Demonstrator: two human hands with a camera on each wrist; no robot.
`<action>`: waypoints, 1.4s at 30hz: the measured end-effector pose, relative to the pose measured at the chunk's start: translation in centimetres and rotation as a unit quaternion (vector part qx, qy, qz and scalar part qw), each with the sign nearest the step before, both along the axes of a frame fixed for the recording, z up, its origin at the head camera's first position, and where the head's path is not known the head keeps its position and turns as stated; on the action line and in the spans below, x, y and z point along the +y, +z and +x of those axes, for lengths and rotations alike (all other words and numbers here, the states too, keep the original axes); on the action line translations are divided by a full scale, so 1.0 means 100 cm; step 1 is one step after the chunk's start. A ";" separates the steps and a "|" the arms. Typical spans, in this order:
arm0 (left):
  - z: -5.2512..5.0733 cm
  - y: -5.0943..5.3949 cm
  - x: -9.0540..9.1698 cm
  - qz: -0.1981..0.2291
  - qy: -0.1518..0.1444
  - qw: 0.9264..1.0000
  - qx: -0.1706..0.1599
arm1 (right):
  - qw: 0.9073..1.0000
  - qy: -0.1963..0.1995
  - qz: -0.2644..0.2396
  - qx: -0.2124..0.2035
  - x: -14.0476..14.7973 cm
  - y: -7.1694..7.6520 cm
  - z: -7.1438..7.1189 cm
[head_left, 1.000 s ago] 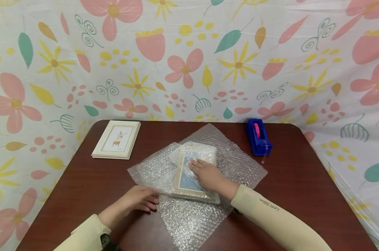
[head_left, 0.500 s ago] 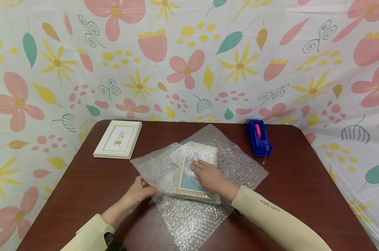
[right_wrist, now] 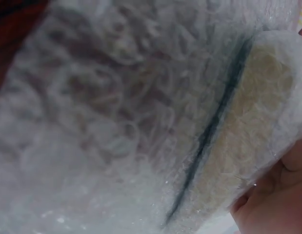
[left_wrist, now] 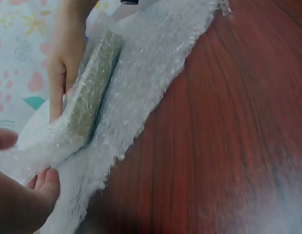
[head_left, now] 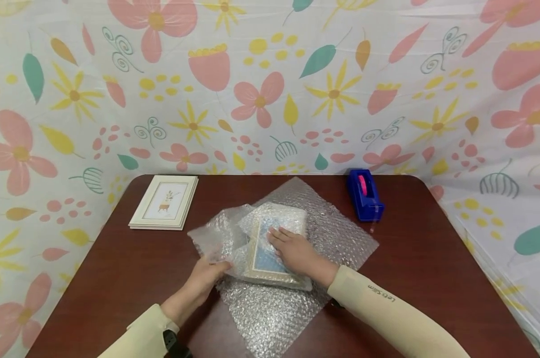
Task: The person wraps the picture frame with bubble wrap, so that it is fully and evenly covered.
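A picture frame (head_left: 269,248) with a light border and blue picture lies under bubble wrap (head_left: 270,315) at the table's middle. My left hand (head_left: 204,276) pinches the wrap's left flap near the frame's lower left corner. In the left wrist view, that flap passes between thumb and fingers of the left hand (left_wrist: 24,195), beside the wrapped frame's edge (left_wrist: 92,92). My right hand (head_left: 294,252) rests with extended fingers on top of the wrapped frame. The right wrist view has part of the right hand (right_wrist: 277,195) against the covered frame (right_wrist: 248,112).
Cream picture frames (head_left: 164,203) lie stacked at the table's back left. A blue tape dispenser (head_left: 365,195) with a pink core stands at the back right. Behind the dark wooden table (head_left: 413,278) hangs a flower-patterned cloth (head_left: 270,74).
My left hand has gone from lying at the wrap's left edge to pinching the flap, which now bends up and inward. The right hand has stayed on the wrapped frame.
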State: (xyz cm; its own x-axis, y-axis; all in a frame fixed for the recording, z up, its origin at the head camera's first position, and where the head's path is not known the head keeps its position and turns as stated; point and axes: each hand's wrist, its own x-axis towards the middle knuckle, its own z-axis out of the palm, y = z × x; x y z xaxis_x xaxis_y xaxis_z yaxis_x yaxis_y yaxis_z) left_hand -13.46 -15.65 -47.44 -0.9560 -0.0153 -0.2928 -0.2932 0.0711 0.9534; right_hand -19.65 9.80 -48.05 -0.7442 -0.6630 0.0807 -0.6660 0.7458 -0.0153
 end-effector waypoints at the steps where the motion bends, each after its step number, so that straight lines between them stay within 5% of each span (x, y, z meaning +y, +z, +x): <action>1: 0.000 0.001 0.001 0.004 0.008 1.000 -0.006 | 1.000 -0.001 0.000 -0.002 0.000 0.000 0.000; 5: -0.001 0.009 -0.001 0.027 0.020 0.999 -0.016 | 1.000 -0.013 0.003 -0.012 -0.001 0.000 -0.001; 10: -0.002 0.015 -0.014 0.063 -0.005 0.998 -0.028 | 0.999 -0.031 0.014 -0.032 -0.001 0.000 -0.002; 18: -0.005 -0.007 -0.045 0.124 -0.007 0.989 -0.080 | 0.999 -0.004 -0.038 -0.018 0.000 0.000 0.002; 26: -0.029 -0.012 -0.078 0.155 0.000 0.985 -0.072 | 0.999 -0.025 -0.012 -0.030 0.001 0.000 0.003; 31: -0.044 -0.012 -0.080 0.222 -0.037 0.970 -0.089 | 0.998 -0.035 0.021 -0.037 0.002 0.004 0.005; 34: -0.046 -0.006 -0.074 0.233 -0.032 0.969 -0.073 | 0.999 -0.029 0.019 -0.042 0.002 0.003 0.007; 38: -0.043 0.019 -0.065 0.212 -0.054 0.975 -0.026 | 0.998 -0.028 0.012 -0.052 0.000 0.000 0.007; 42: -0.042 0.045 -0.045 0.236 -0.097 0.967 -0.007 | 0.998 -0.030 0.012 -0.055 -0.002 -0.001 0.006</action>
